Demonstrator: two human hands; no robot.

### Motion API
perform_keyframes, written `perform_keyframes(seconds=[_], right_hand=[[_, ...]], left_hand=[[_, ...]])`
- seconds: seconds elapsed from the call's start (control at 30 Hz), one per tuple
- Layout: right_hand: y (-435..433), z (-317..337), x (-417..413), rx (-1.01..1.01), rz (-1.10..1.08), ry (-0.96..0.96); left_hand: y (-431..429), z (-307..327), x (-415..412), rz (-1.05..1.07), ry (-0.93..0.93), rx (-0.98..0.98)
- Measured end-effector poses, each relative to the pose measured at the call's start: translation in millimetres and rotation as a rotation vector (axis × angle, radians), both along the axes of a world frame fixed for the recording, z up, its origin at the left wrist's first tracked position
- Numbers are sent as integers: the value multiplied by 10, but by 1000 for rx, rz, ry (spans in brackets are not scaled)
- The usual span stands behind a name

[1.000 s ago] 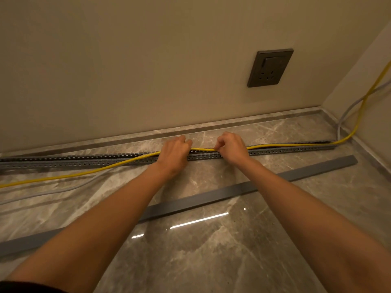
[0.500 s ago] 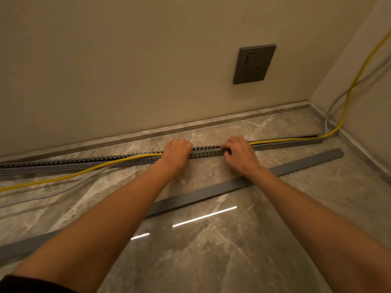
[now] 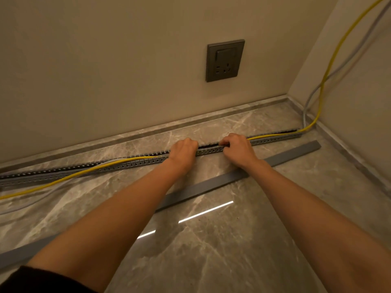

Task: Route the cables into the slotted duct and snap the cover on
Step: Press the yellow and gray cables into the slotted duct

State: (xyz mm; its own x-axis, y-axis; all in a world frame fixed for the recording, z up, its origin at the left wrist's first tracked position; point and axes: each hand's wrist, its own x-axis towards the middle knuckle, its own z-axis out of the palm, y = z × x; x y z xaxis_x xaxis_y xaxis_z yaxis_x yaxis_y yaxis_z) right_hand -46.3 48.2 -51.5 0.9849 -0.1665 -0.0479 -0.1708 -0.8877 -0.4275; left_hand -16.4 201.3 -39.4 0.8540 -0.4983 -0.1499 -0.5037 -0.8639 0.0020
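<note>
A grey slotted duct [image 3: 211, 150] lies on the marble floor parallel to the wall. A yellow cable [image 3: 88, 173] crosses the floor from the left, climbs into the duct, and comes out at the right end [image 3: 273, 135] to rise up the corner. My left hand [image 3: 183, 152] and my right hand [image 3: 237, 148] sit on the duct a short gap apart, fingers curled down over its top where the yellow cable runs. Between them the cable is sunk out of sight. The grey cover strip [image 3: 296, 151] lies loose on the floor, nearer to me.
A pale grey cable [image 3: 38, 203] trails on the floor at the left, and another length [image 3: 307, 104] climbs the right wall beside the yellow one. A dark socket plate [image 3: 224, 60] sits on the wall above the duct. The side wall closes the corner at right.
The stretch of yellow cable held above the duct between my hands has gone down into it. Both hands dropped onto the duct and spread slightly apart.
</note>
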Motion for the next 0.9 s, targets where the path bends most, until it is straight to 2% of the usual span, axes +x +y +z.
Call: perform_keyframes(seconds=[0.13,0.33,0.57,0.73,0.9], right_hand=[[-134,50,-14,-1,76,43],[-514,26,-94,-173,60,6],[-585,18,4,-184,84,21],[-573,19,32,-238,66,34],[-606,-1,45,-146,12,43]], left_hand=[[-160,62,33,15,1,16],[-531,1,-43,-120,20,-81],[-691,-38,-51,-64,-16,-170],[-800,27,-48,-60,-9,-73],[-871,87,-32,-76,-6,35]])
